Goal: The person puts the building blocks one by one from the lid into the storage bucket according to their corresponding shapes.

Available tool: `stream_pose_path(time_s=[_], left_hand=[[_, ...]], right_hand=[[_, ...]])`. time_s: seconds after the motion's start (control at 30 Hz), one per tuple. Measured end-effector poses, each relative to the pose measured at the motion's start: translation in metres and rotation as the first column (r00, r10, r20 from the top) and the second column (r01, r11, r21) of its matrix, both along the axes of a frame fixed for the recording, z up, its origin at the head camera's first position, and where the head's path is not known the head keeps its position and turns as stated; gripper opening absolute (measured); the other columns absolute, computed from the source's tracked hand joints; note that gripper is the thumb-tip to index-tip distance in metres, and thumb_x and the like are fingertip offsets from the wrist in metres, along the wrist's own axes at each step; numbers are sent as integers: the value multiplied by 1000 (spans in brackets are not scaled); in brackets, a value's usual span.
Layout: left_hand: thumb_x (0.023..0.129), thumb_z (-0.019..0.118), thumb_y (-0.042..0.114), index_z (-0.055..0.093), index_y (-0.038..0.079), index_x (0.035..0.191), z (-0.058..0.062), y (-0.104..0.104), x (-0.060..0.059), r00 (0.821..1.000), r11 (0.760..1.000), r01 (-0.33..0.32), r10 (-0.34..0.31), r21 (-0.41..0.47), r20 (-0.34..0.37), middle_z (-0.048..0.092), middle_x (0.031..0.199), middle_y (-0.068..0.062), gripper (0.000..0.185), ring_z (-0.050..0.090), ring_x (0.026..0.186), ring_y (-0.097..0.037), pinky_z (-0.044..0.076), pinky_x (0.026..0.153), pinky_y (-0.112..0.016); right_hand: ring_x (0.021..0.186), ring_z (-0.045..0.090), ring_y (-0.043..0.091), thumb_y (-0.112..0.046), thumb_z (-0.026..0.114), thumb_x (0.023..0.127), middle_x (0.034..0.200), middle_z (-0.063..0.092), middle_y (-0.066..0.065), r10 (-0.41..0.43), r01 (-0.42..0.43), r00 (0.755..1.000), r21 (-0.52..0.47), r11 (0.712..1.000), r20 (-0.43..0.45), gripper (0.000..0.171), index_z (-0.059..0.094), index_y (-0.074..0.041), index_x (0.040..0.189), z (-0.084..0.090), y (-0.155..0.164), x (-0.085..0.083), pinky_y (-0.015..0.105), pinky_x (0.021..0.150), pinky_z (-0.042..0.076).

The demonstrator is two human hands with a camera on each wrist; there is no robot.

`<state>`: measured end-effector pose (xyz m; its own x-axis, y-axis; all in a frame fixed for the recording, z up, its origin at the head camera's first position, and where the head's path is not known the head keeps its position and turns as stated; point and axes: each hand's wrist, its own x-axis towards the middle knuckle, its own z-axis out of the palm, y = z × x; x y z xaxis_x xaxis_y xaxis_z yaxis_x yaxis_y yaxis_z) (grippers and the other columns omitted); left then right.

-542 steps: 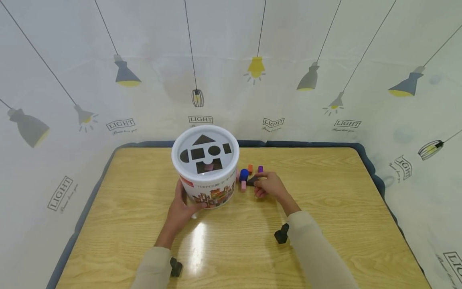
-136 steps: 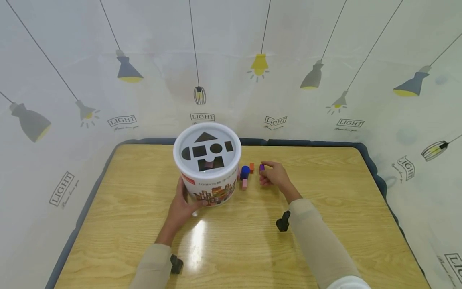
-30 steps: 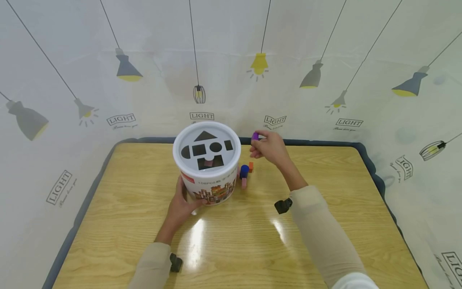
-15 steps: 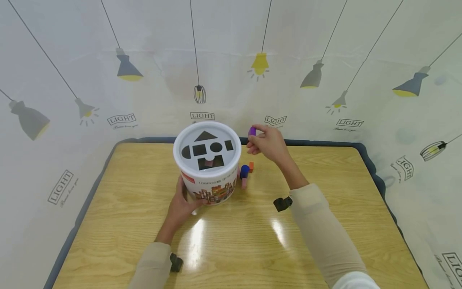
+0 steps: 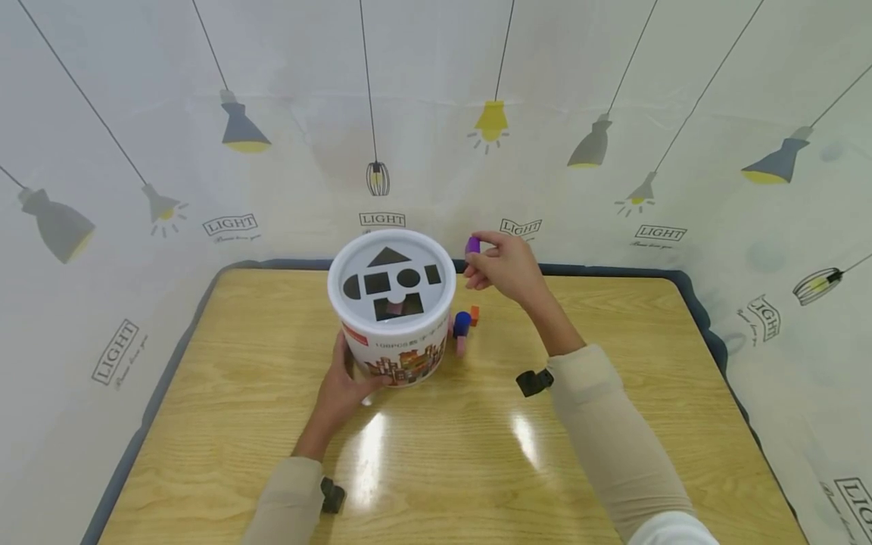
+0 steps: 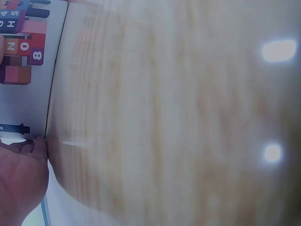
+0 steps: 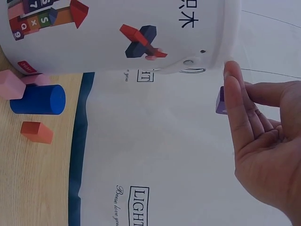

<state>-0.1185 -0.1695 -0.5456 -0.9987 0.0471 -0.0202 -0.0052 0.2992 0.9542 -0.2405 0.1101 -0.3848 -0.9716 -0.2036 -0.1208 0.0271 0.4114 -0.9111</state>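
A white toy-block bucket [image 5: 409, 359] stands on the table, its pale lid [image 5: 357, 310] cut with a triangle, circle, square and other openings. Round the bucket's lower left side, my left hand [image 5: 341, 393] holds it, thumb across the front; the fingers behind are hidden. My right hand [image 5: 507, 265] pinches a small purple block [image 5: 473, 244] between thumb and fingers, raised to the right of the lid. In the right wrist view, the purple block [image 7: 220, 100] is partly covered by the fingers. A pink piece [image 5: 394, 308] shows through the bridge-shaped opening.
Right of the bucket lie a blue cylinder [image 5: 462, 324], an orange block [image 5: 474, 316] and pink blocks [image 7: 11, 84], close together. The wooden table [image 5: 613, 424] ends at a wall sheet [image 5: 436, 113] printed with lamps.
The dark triangular block held earliest is gone from the table. My right hand has since lifted the purple block and, lately, moved it slightly left and up. The left hand stays on the bucket.
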Motion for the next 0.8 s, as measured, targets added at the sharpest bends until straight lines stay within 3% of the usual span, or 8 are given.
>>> stream_pose_path(time_s=[0.3,0.8], left_hand=[[74,86,23,3,28,157,2,1,0,1000,999,-6,6,-41,6,17,162,-5,118,15,149,-23,17,123,-40],[74,86,22,3,31,157,-2,0,0,1000,1000,0,0,-21,-1,17,162,-4,117,15,149,-22,17,123,-40]], right_hand=[[75,71,35,-12,61,96,86,70,19,6,-6,1000,-25,1000,7,50,46,-6,144,6,-7,4,38,70,63],[62,69,24,-10,63,95,80,70,17,71,-71,997,-55,996,2,49,49,-4,142,11,-21,9,38,65,63]])
